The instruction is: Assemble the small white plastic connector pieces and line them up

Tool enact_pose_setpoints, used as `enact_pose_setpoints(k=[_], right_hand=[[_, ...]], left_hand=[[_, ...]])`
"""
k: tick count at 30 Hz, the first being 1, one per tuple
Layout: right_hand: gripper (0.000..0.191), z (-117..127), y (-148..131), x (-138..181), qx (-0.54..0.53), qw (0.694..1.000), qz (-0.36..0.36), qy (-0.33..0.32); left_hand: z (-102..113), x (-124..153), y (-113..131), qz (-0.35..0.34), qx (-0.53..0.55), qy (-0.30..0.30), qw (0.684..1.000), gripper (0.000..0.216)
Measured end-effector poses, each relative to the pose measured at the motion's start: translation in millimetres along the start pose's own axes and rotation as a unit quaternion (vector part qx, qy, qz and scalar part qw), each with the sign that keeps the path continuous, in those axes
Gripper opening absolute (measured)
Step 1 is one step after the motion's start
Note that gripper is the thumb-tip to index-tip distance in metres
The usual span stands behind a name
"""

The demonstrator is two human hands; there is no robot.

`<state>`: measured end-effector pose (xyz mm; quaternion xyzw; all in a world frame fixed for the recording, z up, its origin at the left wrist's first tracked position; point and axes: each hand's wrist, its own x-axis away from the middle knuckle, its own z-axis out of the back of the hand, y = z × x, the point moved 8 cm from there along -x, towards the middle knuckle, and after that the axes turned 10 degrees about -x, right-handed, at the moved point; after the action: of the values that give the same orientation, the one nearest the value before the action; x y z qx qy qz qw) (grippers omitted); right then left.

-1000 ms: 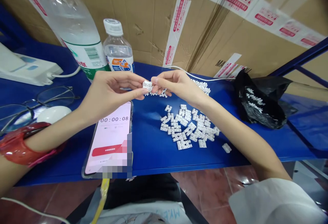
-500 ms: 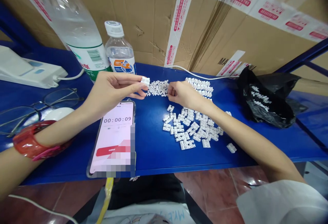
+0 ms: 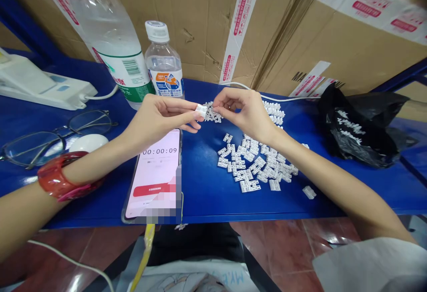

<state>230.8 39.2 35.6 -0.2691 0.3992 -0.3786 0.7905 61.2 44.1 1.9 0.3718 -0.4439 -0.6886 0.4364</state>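
Between the thumb and fingers of my left hand point(image 3: 160, 115) is a small white plastic block point(image 3: 201, 110), held above the table. Close to its right, my right hand point(image 3: 250, 115) is closed in a pinch. Whatever sits in that pinch is too small to make out. Behind and below the fingertips lies a heap of tiny white pieces point(image 3: 213, 116), partly covered by the hands. Rows of white assembled-looking pieces point(image 3: 276, 113) stand beyond my right wrist. Nearer to me, flat white plastic pieces point(image 3: 238, 164) are scattered in a loose pile.
Under my left forearm lies a phone point(image 3: 155, 176) showing a timer. A large bottle point(image 3: 110, 47), a smaller bottle point(image 3: 165, 67), a power strip point(image 3: 63, 89) and eyeglasses point(image 3: 33, 147) occupy the left. A black plastic bag point(image 3: 360, 136) sits at right. Cardboard boxes point(image 3: 196, 25) wall off the back.
My right hand has lifted from the heap of tiny pieces and come left, close to the block in my left hand. The whole view has shifted slightly.
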Motion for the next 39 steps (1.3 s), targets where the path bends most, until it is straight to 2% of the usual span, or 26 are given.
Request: enact_pose_setpoints(k=[5, 10, 15, 20, 27, 32, 34, 39], right_hand=[[0.012, -4, -20, 5, 0.007, 0.999, 0.033, 0.014], [0.013, -1, -33, 10, 0.023, 0.996, 0.074, 0.055], [0.008, -10, -31, 9, -0.009, 0.997, 0.081, 0.013], [0.012, -9, -33, 10, -0.019, 0.995, 0.096, 0.003], [0.023, -13, -45, 17, 0.069, 0.982, 0.178, -0.012], [0.023, -15, -42, 18, 0.084, 0.982, 0.169, -0.030], [0.025, -14, -42, 17, 0.081, 0.983, 0.161, -0.022], [0.021, -11, -51, 18, 0.069, 0.979, 0.190, 0.002]], left_hand=[[-2, -1, -1, 0.005, -0.009, -0.013, 1.000, 0.019], [-2, 0, 1, 0.004, -0.005, -0.012, 1.000, 0.015], [-6, 0, 6, -0.006, 0.012, -0.036, 0.999, 0.008], [-5, 2, 9, -0.004, 0.008, -0.034, 0.999, 0.012], [-7, 2, 6, 0.005, 0.045, -0.040, 0.998, 0.011], [-6, -1, 1, 0.007, 0.057, -0.032, 0.998, 0.010], [-5, -2, 0, 0.008, 0.056, -0.034, 0.998, 0.009], [-7, -1, 2, 0.004, 0.059, -0.046, 0.997, 0.011]])
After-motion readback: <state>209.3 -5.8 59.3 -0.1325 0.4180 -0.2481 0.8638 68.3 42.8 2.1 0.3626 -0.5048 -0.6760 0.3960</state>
